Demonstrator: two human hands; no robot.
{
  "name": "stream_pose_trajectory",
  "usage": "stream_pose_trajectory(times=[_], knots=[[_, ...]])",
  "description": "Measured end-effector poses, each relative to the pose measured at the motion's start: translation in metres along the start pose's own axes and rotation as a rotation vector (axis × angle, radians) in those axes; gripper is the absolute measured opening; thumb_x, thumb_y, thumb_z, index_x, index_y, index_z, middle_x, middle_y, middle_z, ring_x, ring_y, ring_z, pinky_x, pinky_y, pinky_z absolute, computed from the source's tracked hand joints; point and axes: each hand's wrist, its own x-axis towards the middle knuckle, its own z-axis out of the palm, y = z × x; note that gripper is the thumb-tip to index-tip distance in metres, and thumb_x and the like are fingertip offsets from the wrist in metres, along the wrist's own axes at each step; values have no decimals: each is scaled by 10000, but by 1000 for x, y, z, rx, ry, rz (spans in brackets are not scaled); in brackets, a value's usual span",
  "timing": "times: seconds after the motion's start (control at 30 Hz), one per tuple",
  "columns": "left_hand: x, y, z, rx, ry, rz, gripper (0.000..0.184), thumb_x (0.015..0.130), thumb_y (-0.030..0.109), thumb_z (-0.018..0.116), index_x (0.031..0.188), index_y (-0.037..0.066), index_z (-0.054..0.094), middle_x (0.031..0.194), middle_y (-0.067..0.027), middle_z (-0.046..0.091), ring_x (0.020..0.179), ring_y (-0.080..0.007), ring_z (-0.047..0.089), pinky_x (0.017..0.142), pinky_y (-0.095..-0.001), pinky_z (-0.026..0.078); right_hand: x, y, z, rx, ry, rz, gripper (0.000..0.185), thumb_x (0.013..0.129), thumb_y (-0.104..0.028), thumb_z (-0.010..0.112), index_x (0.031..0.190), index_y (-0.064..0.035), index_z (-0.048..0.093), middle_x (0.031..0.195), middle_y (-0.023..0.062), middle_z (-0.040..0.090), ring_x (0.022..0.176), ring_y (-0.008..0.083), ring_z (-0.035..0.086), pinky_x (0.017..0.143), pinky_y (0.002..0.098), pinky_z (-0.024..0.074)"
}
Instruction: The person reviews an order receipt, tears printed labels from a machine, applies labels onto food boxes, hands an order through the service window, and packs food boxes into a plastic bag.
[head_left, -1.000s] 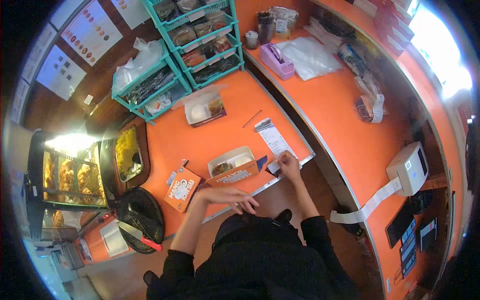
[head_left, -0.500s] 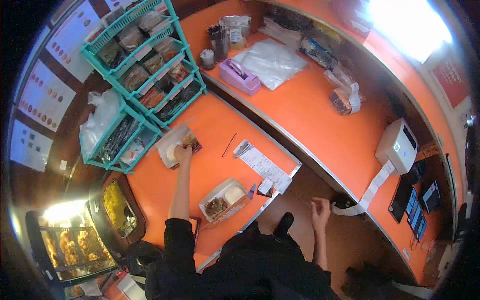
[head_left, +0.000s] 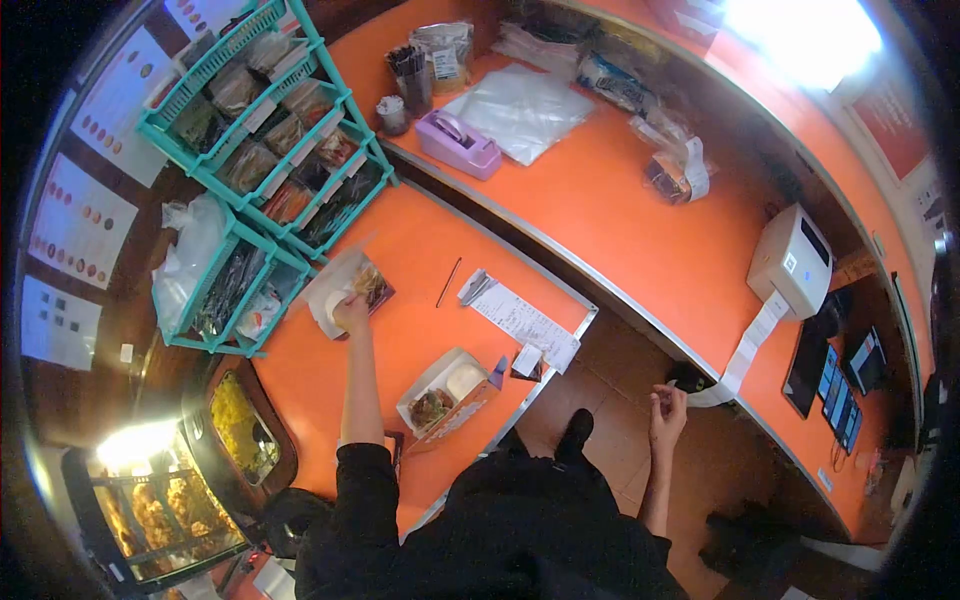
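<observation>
White glare (head_left: 805, 40) burns out far right; a bright lamp (head_left: 137, 446) glows near left; fisheye distortion curves the counter (head_left: 640, 225) toward black corners.

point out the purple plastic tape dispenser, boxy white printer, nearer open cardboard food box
Purple plastic tape dispenser (head_left: 462, 152): head view, side of body
Boxy white printer (head_left: 780, 256): head view, casing
Nearer open cardboard food box (head_left: 463, 411): head view, outer side wall

My left hand (head_left: 351, 313), a second ago in front of the near box (head_left: 467, 408), now reaches across the tabletop (head_left: 415, 325) to the far box (head_left: 323, 290); my right hand (head_left: 667, 410) has left the receipt (head_left: 515, 315) and hangs over the floor (head_left: 615, 465).
</observation>
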Motion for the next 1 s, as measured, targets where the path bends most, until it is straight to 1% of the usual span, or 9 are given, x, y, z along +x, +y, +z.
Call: stream_pose_trajectory(times=[0.13,0.17,0.3,0.37,0.43,0.53,0.6,0.67,1.0], knots=[[18,-21,9,364,91,245,331,727,329,750,799,6,734,791,-149,722,748,-252,688,676,-375,528,-5,6,-12,-20,80,-44,129,893,-119,645,998,-45,655,949,71,582,828,174,591,741,280,479],[43,-49,24,-219,-113,319,330,800,292,686,844,-34,717,886,-150,722,792,-270,678,700,-388,545,-4,12,-18,-25,86,-38,153,901,-133,637,1027,-47,656,970,95,601,854,192,611,764,295,493],[-17,63,-37,-326,-345,206,284,969,207,561,1154,-7,541,1180,-121,565,1105,-271,559,917,-399,511,10,14,-62,-40,255,40,174,915,-168,613,1034,-45,646,920,91,633,827,205,614,758,304,486],[-18,85,-56,245,-236,586,274,986,229,542,1145,6,537,1194,-119,549,1120,-265,551,922,-411,511,33,38,-87,-9,406,44,165,925,-156,599,1032,-37,639,924,72,629,798,172,586,726,293,470],[-29,105,-69,-92,-124,666,272,994,274,523,1107,27,514,1103,-108,554,1089,-252,570,869,-416,539,69,77,-115,-12,491,59,168,931,-135,585,1057,-29,620,953,55,627,801,133,561,713,281,458],[-90,208,-112,-532,-325,228,283,1003,319,483,1104,54,482,1081,-125,566,1050,-258,604,820,-417,561,133,125,-139,90,459,-65,198,913,-92,589,1103,-37,592,989,64,624,885,132,567,770,286,462],[-64,189,-118,-105,-244,794,304,1001,336,459,1144,68,449,1112,-157,605,1029,-283,631,797,-413,585,176,157,-134,262,432,-88,213,889,-56,596,1101,-48,600,970,45,632,874,151,582,775,298,474],[-115,250,-138,-717,-613,97,286,994,316,466,1136,68,487,1144,-175,629,1019,-285,647,755,-382,617,196,162,-135,436,399,-118,238,864,-20,603,1099,-58,608,950,26,640,862,170,597,780,310,485],[-236,311,-149,-1069,-1166,-85,426,1013,269,444,1365,30,461,1310,-148,566,1143,-278,598,908,-363,570,214,147,-135,707,442,39,293,824,38,664,1109,-30,654,949,23,641,852,112,587,766,249,474]])
